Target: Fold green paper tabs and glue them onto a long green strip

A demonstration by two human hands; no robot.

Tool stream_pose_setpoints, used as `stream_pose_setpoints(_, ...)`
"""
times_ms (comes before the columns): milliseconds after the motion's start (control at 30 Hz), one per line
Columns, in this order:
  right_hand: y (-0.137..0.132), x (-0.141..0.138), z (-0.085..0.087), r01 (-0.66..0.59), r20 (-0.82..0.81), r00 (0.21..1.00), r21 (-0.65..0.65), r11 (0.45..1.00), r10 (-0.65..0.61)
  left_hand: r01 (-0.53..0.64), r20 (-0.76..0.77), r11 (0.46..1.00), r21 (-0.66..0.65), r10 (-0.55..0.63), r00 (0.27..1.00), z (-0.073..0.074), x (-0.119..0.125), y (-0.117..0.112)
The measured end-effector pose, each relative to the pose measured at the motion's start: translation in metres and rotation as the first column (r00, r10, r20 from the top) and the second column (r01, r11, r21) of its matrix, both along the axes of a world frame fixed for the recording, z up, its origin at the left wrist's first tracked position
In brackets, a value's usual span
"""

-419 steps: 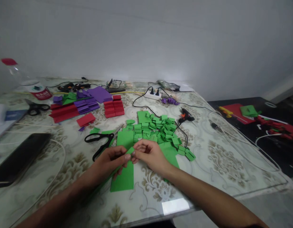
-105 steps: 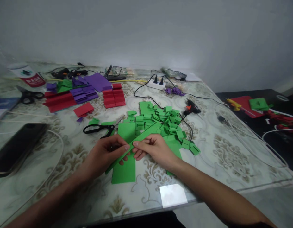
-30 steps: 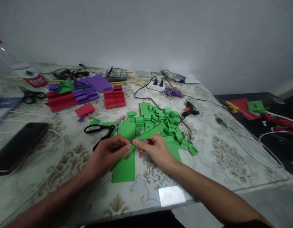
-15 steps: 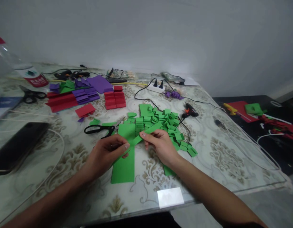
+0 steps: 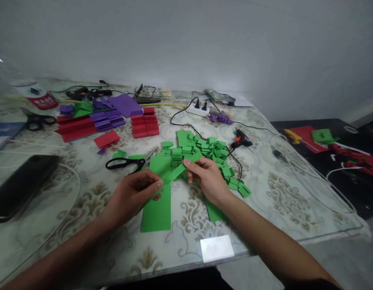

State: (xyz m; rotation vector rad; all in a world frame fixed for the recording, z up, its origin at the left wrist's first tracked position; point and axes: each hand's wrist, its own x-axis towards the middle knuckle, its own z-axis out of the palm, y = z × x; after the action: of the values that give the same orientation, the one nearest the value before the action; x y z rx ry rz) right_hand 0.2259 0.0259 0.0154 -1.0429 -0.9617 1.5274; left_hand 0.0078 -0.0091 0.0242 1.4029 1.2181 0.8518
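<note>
A narrow strip of green paper (image 5: 176,173) stretches at a slant between my two hands. My left hand (image 5: 138,189) pinches its lower end between thumb and fingers. Farther up the strip, my right hand (image 5: 207,177) is closed on it, thumb on top. Beneath the strip lies a wider green paper sheet (image 5: 157,213), partly covered by my left hand. A heap of small folded green paper pieces (image 5: 218,155) spreads just beyond my right hand. Black-handled scissors (image 5: 129,163) rest partly spread behind my left hand.
Red folded paper (image 5: 145,125) and purple paper (image 5: 126,105) lie at the back left. A phone (image 5: 25,185), a bottle (image 5: 38,94) and more scissors (image 5: 38,121) are on the left. A glue gun (image 5: 241,139) and power strip (image 5: 197,109) with cords stand beyond the heap.
My right hand has slid slightly right along the strip, so a longer stretch of green shows between my hands. My left hand keeps its pinch. The view has shifted slightly.
</note>
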Motion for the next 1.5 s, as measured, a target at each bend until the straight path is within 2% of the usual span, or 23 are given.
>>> stream_pose_setpoints(200, -0.002, 0.001, 0.005, 0.049, 0.055, 0.997, 0.087, 0.995, -0.054, -0.006, -0.006, 1.000, 0.002, 0.006, 1.000, -0.003, -0.003, -0.001)
stream_pose_setpoints(400, 0.008, 0.009, 0.010, 0.154, -0.027, 0.988, 0.090, 0.984, -0.152, -0.013, -0.031, 1.000, -0.010, 0.013, 0.999, -0.003, -0.004, 0.000)
stream_pose_setpoints(533, 0.012, 0.011, 0.009, 0.231, -0.114, 0.969, 0.080, 0.970, -0.221, -0.012, 0.011, 1.000, -0.021, 0.013, 1.000, -0.005, -0.005, 0.003)
stream_pose_setpoints(633, 0.004, 0.001, 0.005, 0.121, -0.120, 0.985, -0.016, 0.993, -0.122, -0.008, 0.024, 1.000, -0.017, 0.008, 1.000, -0.004, -0.004, 0.003)
stream_pose_setpoints(700, -0.006, -0.009, 0.000, -0.066, -0.074, 0.996, -0.097, 0.993, 0.058, 0.007, 0.015, 1.000, -0.016, -0.006, 1.000, -0.002, -0.002, 0.002)
stream_pose_setpoints(800, -0.019, -0.022, -0.004, -0.313, -0.016, 0.949, -0.143, 0.939, 0.314, 0.045, 0.025, 0.999, -0.024, -0.044, 0.999, 0.000, 0.001, 0.001)
stream_pose_setpoints(867, -0.022, -0.025, -0.006, -0.315, 0.008, 0.948, -0.135, 0.939, 0.319, 0.066, 0.043, 0.997, -0.033, -0.065, 0.997, -0.001, 0.001, 0.001)
stream_pose_setpoints(1100, -0.018, -0.018, -0.004, -0.207, 0.030, 0.977, -0.094, 0.974, 0.211, 0.079, 0.018, 0.995, -0.067, -0.078, 0.997, -0.006, -0.002, 0.004)
stream_pose_setpoints(1300, -0.021, -0.022, -0.006, -0.303, 0.007, 0.952, -0.149, 0.941, 0.307, 0.104, 0.047, 0.992, -0.071, -0.101, 0.994, -0.003, 0.001, 0.003)
stream_pose_setpoints(1500, -0.019, -0.020, -0.004, -0.301, 0.025, 0.952, -0.135, 0.944, 0.307, 0.116, 0.056, 0.991, -0.061, -0.113, 0.992, -0.006, -0.001, 0.003)
